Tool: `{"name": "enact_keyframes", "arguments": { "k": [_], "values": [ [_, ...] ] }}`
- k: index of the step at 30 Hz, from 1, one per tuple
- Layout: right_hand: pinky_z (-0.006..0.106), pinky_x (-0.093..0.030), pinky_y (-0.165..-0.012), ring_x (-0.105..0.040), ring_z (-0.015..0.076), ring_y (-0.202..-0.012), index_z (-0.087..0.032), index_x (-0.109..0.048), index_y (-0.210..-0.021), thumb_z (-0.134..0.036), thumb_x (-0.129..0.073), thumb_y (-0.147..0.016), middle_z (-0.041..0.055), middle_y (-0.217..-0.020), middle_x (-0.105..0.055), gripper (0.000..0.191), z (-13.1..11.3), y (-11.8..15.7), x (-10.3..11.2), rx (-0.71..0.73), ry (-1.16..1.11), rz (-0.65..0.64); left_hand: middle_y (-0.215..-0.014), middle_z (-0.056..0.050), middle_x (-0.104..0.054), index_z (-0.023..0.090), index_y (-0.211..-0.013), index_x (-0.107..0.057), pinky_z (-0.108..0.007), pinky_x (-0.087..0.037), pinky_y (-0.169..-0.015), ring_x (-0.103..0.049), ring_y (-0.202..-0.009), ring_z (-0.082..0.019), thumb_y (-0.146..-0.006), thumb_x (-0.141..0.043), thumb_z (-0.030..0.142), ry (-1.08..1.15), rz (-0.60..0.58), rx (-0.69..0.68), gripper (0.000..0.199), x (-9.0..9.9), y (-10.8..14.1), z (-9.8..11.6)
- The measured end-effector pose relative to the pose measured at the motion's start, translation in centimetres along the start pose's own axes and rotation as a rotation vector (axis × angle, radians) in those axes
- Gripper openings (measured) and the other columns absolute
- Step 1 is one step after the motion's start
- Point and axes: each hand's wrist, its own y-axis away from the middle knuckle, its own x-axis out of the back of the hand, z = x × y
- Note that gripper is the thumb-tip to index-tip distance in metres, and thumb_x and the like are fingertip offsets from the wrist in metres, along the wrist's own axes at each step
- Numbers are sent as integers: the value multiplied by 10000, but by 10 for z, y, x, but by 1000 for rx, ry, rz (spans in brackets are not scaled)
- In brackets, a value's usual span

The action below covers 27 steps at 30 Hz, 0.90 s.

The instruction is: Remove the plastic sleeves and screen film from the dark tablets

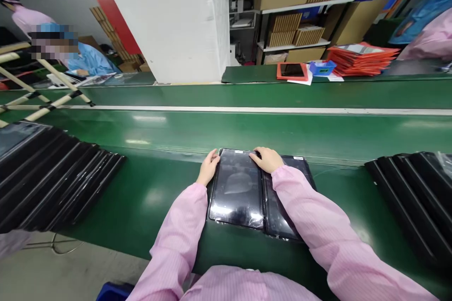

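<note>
Two flat, glossy black screen panels lie side by side on the green bench, each with a small white label at its far edge. The left screen panel point(236, 188) slightly overlaps the right screen panel point(278, 214), and clear film shows along their near edges. My left hand point(208, 167) grips the left panel's outer edge near its far corner, fingers closed along it. At that panel's far right corner, my right hand point(267, 159) has its thumb on the glass and its fingers curled over the edge. My right sleeve covers part of the right panel.
Overlapping rows of black panels lie at left point(52, 178) and right point(416, 202). Beyond the green bench point(169, 197) runs a white strip point(247, 110). Red sleeves point(360, 59) and a blue tray point(322, 68) sit across it. A co-worker point(93, 59) bends at far left.
</note>
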Motion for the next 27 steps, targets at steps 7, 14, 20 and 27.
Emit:
{"name": "enact_keyframes", "arguments": {
  "k": [7, 14, 20, 27],
  "values": [
    [483, -533, -975, -660, 241, -1106, -160, -644, -1218, -407, -596, -1003, 95, -1232, -671, 330, -3, 7, -8, 41, 8, -10, -1122, -65, -666, 246, -1323, -647, -330, -514, -896, -592, -722, -134, -918, -565, 208, -151, 34, -112, 415, 6, 18, -8],
    [484, -487, -1006, -659, 247, -1120, -142, -649, -1207, -448, -530, -1024, 106, -1198, -699, 375, -5, 9, -13, 66, 9, 2, -1198, -109, -675, 225, -1217, -711, -415, -444, -1091, -606, -1166, -248, -923, -502, 187, -243, 31, -297, 362, 22, 66, -1],
    [431, -465, -969, -656, 318, -1142, -124, -670, -1236, -432, -435, -1034, 170, -1243, -715, 436, -6, 7, -12, 99, 18, -3, -1252, -115, -714, 257, -1225, -718, -474, -478, -1095, -629, -1241, -305, -870, -695, 378, -450, -403, -634, 376, 63, 152, -5],
    [447, -469, -951, -636, 355, -1123, -87, -659, -1246, -407, -418, -1031, 204, -1223, -703, 455, -11, 16, -16, 115, 7, 13, -1187, -84, -753, 288, -1032, -790, -454, -537, -1056, -683, -1188, -274, -909, -670, 370, -528, -411, -522, 190, 84, 173, -10]
  ]
}}
